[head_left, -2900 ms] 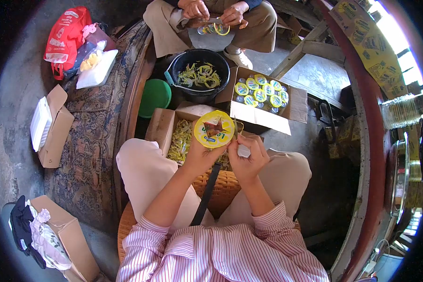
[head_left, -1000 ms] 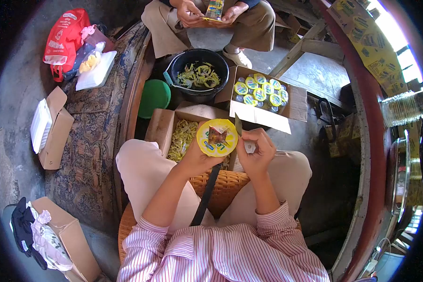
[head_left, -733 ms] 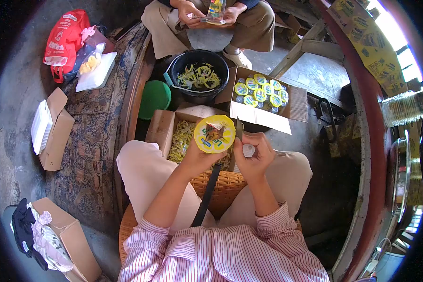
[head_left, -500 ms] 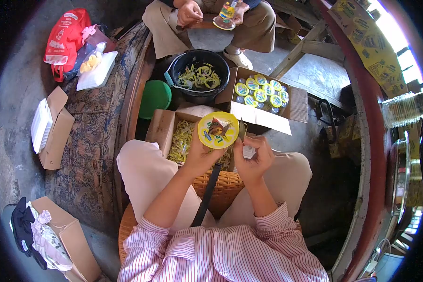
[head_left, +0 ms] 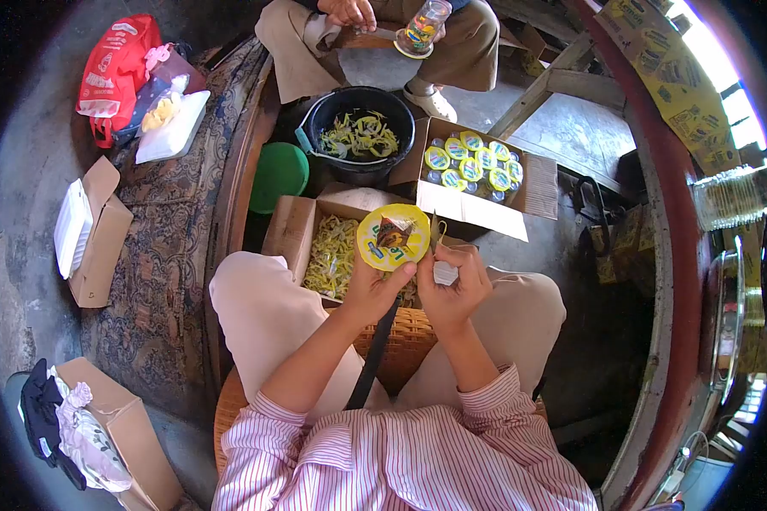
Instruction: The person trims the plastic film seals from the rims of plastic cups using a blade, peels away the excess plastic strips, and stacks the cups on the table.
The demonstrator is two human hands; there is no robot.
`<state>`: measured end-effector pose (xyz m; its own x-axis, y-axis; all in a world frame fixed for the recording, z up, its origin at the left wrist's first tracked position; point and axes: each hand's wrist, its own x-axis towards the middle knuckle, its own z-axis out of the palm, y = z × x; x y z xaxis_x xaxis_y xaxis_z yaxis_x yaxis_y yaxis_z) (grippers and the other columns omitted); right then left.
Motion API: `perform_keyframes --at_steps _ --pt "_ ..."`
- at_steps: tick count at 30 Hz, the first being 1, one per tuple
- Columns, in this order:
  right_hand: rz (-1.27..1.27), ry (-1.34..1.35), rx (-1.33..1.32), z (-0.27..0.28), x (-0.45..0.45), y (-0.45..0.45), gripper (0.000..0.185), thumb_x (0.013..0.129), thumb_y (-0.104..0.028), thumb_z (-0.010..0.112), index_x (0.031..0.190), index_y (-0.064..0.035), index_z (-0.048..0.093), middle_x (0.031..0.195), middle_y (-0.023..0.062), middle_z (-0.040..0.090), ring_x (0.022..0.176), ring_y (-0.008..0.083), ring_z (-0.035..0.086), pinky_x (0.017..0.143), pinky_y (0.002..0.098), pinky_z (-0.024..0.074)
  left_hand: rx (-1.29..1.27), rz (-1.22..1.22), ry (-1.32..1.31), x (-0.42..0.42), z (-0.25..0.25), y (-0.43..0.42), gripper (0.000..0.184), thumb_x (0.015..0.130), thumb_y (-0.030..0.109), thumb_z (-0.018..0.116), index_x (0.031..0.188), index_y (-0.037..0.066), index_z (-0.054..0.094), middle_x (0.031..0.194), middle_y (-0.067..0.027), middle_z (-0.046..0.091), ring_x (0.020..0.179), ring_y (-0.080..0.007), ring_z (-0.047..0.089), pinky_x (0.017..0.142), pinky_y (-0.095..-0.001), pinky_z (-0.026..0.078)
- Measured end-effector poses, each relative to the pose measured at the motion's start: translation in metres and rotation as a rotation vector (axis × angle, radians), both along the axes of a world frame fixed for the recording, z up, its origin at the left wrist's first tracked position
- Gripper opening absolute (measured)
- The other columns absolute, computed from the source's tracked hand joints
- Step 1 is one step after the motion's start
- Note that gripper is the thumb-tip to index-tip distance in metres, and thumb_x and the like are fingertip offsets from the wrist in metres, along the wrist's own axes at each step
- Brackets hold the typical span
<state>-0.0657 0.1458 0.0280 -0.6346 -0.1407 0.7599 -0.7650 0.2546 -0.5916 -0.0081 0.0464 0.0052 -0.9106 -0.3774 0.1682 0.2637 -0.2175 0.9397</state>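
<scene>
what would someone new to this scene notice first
Probably the round yellow lid in the middle of the view, held up in the left hand, with a thin blade in the right hand at its edge. Next, the black bucket of yellow strips beyond the hands, and the open carton of yellow-topped cups to its right. The bright red bag stands out at the upper left.

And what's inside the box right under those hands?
The cardboard box holds a heap of thin yellow-green strips. The left hand and the cup hide part of it, and the strips cover its bottom.
</scene>
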Motion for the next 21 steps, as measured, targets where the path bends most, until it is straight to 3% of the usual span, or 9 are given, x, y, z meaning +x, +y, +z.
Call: perform_keyframes --at_steps 5,8,11,21 --pt "-0.006 0.0 -0.003 -0.0017 -0.0018 0.0004 0.017 0.062 0.006 0.068 0.074 -0.0003 0.057 0.066 0.0122 0.057 0.056 0.0225 0.057 0.05 0.0275 0.0446 -0.152 0.011 -0.01 -0.0001 -0.0064 -0.0014 0.04 0.08 0.007 0.061 0.114 -0.001 0.044 0.108 -0.0092 0.053 0.099 -0.0164 0.052 0.086 -0.0293 0.041" --pt "-0.015 -0.052 0.019 -0.0017 -0.0005 0.0015 0.019 0.062 0.007 0.067 0.076 -0.0014 0.056 0.071 0.0117 0.06 0.063 0.0206 0.059 0.058 0.0269 0.0466 -0.168 0.012 -0.004 0.0 -0.0065 -0.0006 0.039 0.079 0.007 0.061 0.114 -0.001 0.045 0.108 -0.0097 0.052 0.099 -0.0174 0.052 0.086 -0.0299 0.04" --pt "0.014 -0.013 -0.003 0.0 -0.0035 0.0006 0.018 0.062 0.007 0.068 0.075 -0.0002 0.058 0.066 0.0121 0.056 0.056 0.0226 0.056 0.05 0.0277 0.0442 -0.202 0.009 -0.021 0.0008 -0.0086 -0.002 0.04 0.079 0.008 0.061 0.114 -0.001 0.045 0.109 -0.0102 0.051 0.1 -0.0182 0.051 0.087 -0.0307 0.039" --pt "0.003 -0.025 0.03 0.0033 -0.0027 0.0018 0.018 0.064 0.007 0.067 0.078 -0.0003 0.059 0.067 0.0118 0.057 0.057 0.0216 0.057 0.051 0.0273 0.0445 -0.255 0.004 -0.044 0.0007 -0.0105 -0.0055 0.05 0.078 0.01 0.063 0.12 -0.002 0.036 0.116 -0.0117 0.044 0.105 -0.0202 0.047 0.09 -0.0318 0.037"
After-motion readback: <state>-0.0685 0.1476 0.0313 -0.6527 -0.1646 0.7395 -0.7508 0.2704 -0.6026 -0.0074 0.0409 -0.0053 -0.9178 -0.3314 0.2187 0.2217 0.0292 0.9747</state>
